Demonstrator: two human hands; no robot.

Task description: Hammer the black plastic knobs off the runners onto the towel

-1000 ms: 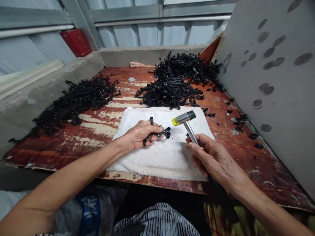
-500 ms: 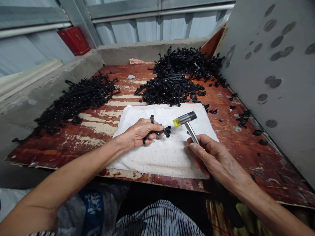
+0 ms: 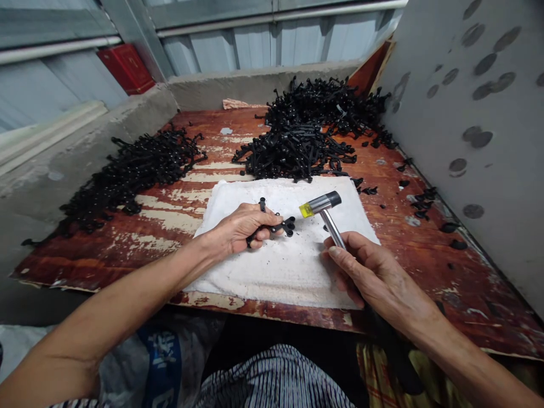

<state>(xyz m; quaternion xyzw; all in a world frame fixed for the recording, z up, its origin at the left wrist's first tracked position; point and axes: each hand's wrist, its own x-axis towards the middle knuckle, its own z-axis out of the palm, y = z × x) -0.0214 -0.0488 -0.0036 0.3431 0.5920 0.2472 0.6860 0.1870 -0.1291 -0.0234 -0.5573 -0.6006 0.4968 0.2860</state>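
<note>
Pinched in the left hand, fingers pressed together: a black plastic strip, one end sticking out past the fingertips. Closed around the handle in the right hand: a small hammer, its yellow tip near the strip, not touching. Beneath both hands, a white cloth; beyond the grip, black heaps on a worn red board.

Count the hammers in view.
1: a small steel-handled hammer with a yellow tip, gripped in the right hand, its head above the white cloth. Others could be hidden under the black heaps.
</note>
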